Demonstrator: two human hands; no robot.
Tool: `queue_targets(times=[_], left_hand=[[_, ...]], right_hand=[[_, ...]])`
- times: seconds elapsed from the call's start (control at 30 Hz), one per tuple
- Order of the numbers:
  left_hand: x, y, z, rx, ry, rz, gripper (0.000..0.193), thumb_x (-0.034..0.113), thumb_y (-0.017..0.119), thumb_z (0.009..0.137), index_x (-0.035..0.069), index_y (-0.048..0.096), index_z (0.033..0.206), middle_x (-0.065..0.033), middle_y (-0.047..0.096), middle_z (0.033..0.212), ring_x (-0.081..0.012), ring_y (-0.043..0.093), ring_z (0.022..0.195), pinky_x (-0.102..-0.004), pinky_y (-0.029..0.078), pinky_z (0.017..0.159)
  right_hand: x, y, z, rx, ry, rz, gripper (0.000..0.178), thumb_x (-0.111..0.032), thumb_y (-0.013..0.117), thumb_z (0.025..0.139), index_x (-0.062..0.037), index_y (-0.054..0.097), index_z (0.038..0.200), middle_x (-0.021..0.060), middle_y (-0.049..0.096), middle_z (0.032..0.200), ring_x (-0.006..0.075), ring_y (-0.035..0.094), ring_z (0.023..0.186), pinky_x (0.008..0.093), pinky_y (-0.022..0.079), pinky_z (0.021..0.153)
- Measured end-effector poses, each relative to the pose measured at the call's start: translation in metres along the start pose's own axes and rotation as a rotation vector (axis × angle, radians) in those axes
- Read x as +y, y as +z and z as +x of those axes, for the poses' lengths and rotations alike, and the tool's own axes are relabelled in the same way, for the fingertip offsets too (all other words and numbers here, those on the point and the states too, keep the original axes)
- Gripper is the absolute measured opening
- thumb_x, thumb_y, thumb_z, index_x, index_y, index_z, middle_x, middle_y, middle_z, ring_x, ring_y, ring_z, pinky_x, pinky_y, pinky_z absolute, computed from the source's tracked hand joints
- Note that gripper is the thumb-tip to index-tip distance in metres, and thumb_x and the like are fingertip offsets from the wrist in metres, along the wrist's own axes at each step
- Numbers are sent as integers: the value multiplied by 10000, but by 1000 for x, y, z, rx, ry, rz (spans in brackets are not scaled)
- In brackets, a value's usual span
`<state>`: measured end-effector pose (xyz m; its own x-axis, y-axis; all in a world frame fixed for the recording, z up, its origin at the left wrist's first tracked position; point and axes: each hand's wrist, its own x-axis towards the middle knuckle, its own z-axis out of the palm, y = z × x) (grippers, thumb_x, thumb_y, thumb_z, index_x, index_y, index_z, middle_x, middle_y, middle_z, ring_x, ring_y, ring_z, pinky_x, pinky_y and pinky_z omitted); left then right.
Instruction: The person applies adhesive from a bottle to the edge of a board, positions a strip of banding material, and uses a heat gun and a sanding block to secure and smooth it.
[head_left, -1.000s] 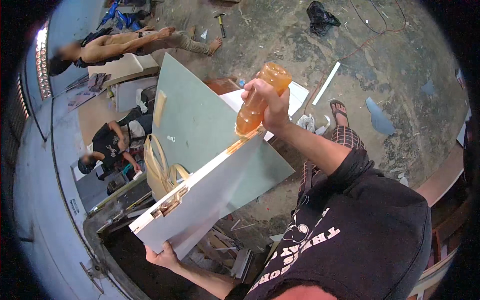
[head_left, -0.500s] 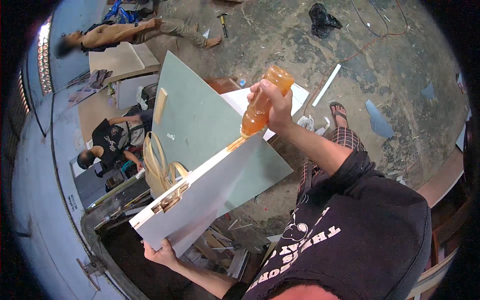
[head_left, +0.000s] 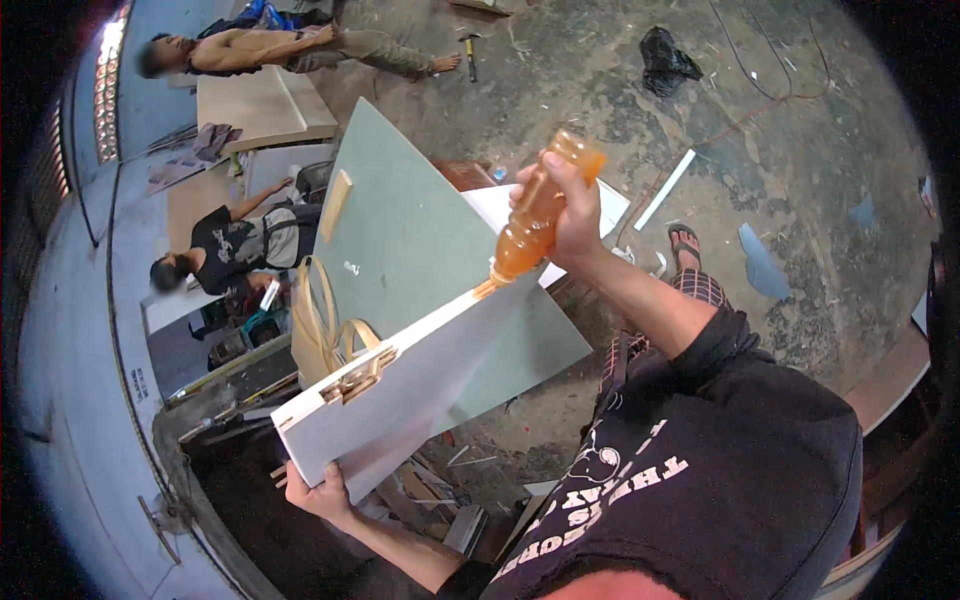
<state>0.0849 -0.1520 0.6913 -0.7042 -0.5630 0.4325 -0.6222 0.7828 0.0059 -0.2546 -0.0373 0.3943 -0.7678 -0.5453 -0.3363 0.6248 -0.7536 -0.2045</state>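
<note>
My right hand (head_left: 574,216) is wrapped round a clear plastic bottle (head_left: 528,235) of amber liquid. The bottle tilts neck down, its mouth at the top edge of a white panel (head_left: 400,400). A brown-amber smear (head_left: 485,291) marks that edge just below the mouth. My left hand (head_left: 322,494) grips the panel's lower near corner, thumb on the white face and fingers partly hidden behind. Closer to that corner, a rough notch (head_left: 360,377) with bare wood is cut into the edge. Behind the panel lies a large grey-green board (head_left: 410,230) with a small wood strip (head_left: 338,204) on it.
Coiled pale banding (head_left: 318,315) sits left of the panel. One co-worker (head_left: 240,245) in black sits at the left; another person (head_left: 290,50) is farther off. A hammer (head_left: 470,58), black plastic bag (head_left: 667,62), white strip (head_left: 665,188) and cables (head_left: 765,100) lie on the floor.
The whole view has shifted slightly. The bottle's mouth appears a little nearer the notch along the panel edge. The seated co-worker's arms have moved, one reaching outward.
</note>
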Motion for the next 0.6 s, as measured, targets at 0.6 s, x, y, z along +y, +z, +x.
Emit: queue_targets(times=[0.6], left_hand=[[-6, -5, -2, -29, -24, 82, 589, 563, 757, 752, 19, 535, 715, -86, 542, 597, -206, 556, 526, -331, 438, 532]], right_hand=[[-21, 132, -44, -336, 68, 157, 321, -357, 568, 930, -109, 498, 1121, 82, 614, 865, 207, 643, 771, 369, 532, 700]])
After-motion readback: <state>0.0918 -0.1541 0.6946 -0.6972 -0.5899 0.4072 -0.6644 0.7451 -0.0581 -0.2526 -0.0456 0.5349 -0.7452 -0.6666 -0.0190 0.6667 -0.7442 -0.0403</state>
